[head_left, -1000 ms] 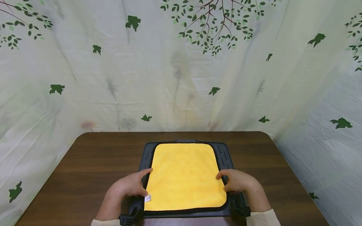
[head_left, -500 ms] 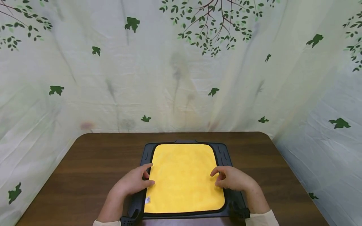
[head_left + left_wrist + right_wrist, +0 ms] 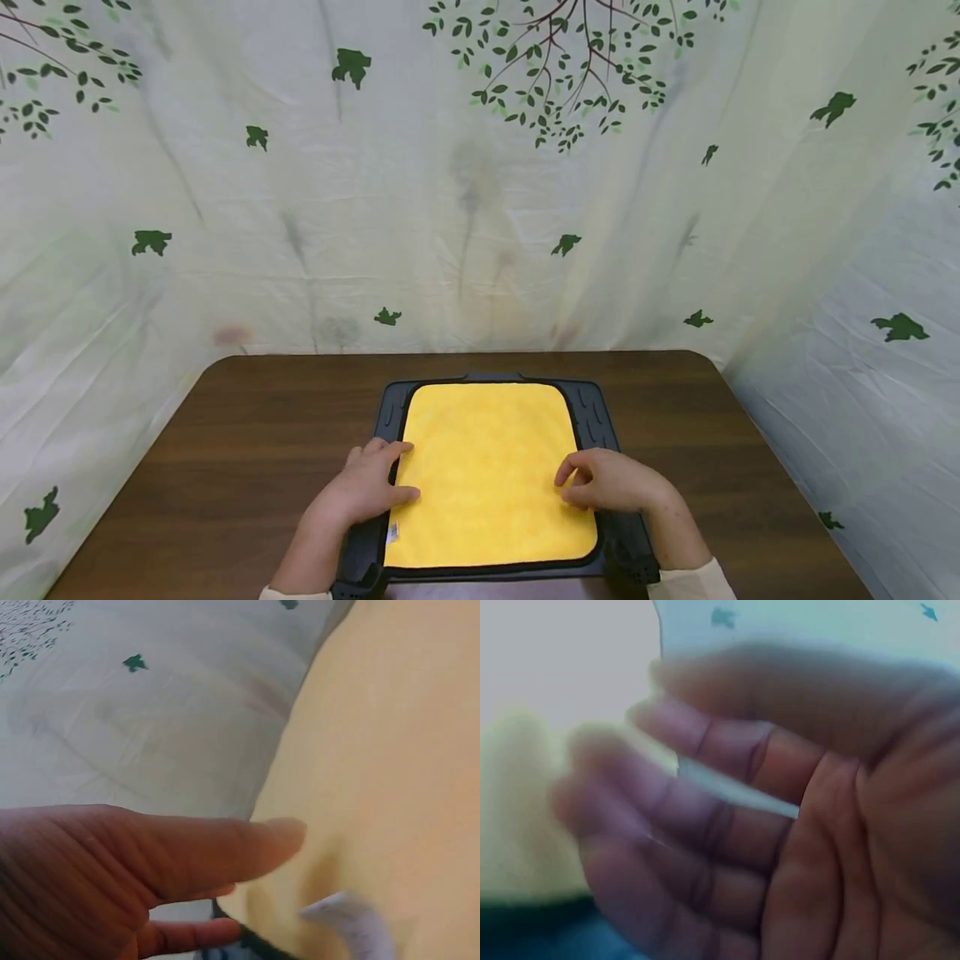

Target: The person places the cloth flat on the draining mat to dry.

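A yellow cloth [image 3: 487, 475] with a dark border lies flat over a dark grey board [image 3: 597, 421] with ridged sides. My left hand [image 3: 360, 487] is at the cloth's left edge, thumb and index finger spread and reaching over it. In the left wrist view the thumb [image 3: 247, 844] stretches straight over the cloth, near a white label [image 3: 356, 926]. My right hand [image 3: 618, 482] is over the cloth's right edge. Its fingers [image 3: 697, 802] bend loosely in the right wrist view, with nothing between them and the thumb.
The board lies on a brown wooden table [image 3: 285, 417] near its front edge. A pale curtain [image 3: 480, 208] printed with leaves and branches hangs behind the table and along its sides.
Both hands have slid inward over the cloth's side edges. The left fingers have spread, and the right thumb has come nearer its index finger. The cloth stays nearly in place.
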The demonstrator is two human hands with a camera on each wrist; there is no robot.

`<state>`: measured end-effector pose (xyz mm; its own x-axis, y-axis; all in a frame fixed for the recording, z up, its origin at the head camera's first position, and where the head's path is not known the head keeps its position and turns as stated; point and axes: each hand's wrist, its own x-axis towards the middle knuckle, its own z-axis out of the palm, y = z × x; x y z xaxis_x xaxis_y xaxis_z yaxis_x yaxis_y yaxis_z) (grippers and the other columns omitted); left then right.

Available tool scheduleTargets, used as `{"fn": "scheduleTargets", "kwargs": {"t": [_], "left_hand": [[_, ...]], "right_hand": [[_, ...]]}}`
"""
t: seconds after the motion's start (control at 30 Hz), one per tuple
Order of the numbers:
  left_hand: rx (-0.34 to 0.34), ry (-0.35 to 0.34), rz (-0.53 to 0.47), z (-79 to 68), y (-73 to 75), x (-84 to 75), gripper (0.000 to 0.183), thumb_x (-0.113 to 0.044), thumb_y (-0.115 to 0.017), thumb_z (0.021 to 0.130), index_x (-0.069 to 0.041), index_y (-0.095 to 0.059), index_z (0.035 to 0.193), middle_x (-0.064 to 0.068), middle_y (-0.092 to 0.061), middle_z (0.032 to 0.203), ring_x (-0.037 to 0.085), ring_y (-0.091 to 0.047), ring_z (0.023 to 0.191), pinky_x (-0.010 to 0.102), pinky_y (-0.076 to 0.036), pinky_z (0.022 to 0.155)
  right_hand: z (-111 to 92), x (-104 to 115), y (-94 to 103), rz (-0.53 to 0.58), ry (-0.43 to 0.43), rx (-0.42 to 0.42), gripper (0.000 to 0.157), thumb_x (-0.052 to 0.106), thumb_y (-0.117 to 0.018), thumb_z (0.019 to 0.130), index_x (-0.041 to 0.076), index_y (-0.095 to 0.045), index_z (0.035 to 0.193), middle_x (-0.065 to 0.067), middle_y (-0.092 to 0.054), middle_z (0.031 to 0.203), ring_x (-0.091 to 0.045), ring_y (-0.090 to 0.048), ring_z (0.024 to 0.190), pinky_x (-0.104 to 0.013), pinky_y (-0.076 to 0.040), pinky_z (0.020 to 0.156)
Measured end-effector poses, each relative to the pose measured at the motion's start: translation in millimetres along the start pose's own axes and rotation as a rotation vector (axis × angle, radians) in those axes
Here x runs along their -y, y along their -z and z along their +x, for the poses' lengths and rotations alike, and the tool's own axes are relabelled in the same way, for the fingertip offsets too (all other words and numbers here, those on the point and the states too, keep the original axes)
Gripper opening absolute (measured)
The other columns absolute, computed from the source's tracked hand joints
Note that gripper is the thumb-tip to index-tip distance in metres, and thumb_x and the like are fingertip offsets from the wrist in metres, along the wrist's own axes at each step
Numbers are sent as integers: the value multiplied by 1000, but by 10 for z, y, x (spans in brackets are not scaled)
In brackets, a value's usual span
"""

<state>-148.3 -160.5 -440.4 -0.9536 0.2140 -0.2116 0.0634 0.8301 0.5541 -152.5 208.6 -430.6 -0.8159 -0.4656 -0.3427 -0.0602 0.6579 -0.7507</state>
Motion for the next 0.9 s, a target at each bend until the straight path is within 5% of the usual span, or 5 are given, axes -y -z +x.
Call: {"fn": "scheduleTargets", "kwargs": {"t": [0.2,0.37,0.5,0.73,0.9], "left_hand": [[63,8,8,-6,-60,-4,86,-34,-90,75,-13,-53,150,16,-38,163,55,-16,152,81,-19,110],[63,73,60,-24,-11,32,83,-35,-90,75,-16,-56,148,16,-41,162,56,-8,154,79,-18,113],[47,46,77,36,5,67,79,-48,-79,85,-13,-52,150,19,-37,163,59,-10,152,80,-17,113],[81,-116,89,354,-7,107,82,-57,-67,93,-15,-41,157,14,-28,169,55,-6,155,80,-11,115],[106,-113,156,458,48,167,79,-58,-63,95,-15,-41,158,12,-29,169,54,-4,156,79,-4,116]], "right_hand": [[76,-75,-70,196,11,166,21,22,-68,98,6,-69,112,-7,-72,89,-18,-67,73,-32,-59,67],[9,-175,7,192,-62,90,23,23,-65,100,4,-67,113,-9,-69,88,-20,-66,72,-35,-60,65],[81,-201,46,259,-2,33,33,26,-63,102,1,-63,124,-12,-70,97,-22,-68,81,-38,-62,72],[456,-248,59,860,77,106,58,23,-53,107,-3,-32,154,-25,-52,150,-26,-71,117,-41,-59,96],[541,-378,115,967,16,-94,59,20,-47,109,4,-22,161,-24,-34,161,-26,-67,124,-40,-58,98]]}}
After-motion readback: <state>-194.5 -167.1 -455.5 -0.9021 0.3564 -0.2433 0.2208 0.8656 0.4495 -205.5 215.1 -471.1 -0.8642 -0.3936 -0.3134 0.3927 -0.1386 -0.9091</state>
